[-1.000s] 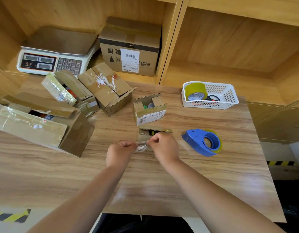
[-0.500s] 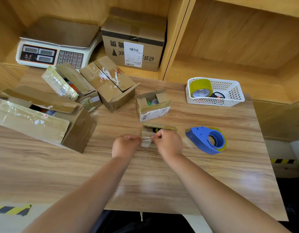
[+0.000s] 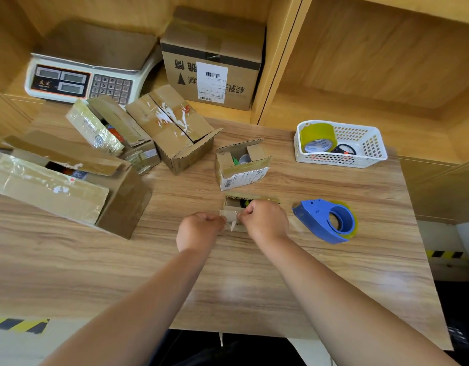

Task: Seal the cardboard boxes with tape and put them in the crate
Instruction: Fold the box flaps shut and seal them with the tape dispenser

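A very small cardboard box lies open on the wooden table at its middle, partly hidden behind my hands. My left hand and my right hand are both curled at its near side and pinch a crumpled strip of clear tape between them. A blue tape dispenser with yellowish tape lies on the table just right of my right hand. Behind the tiny box stands another small open box with a barcode label.
Three larger cardboard boxes sit at the left: a big open one, a middle one and a shut one with torn tape. A white basket holds a tape roll. A scale and labelled carton stand on the shelf.
My hands stay at the tiny box with the tape strip between them and have shifted only slightly. The view has tilted a little.
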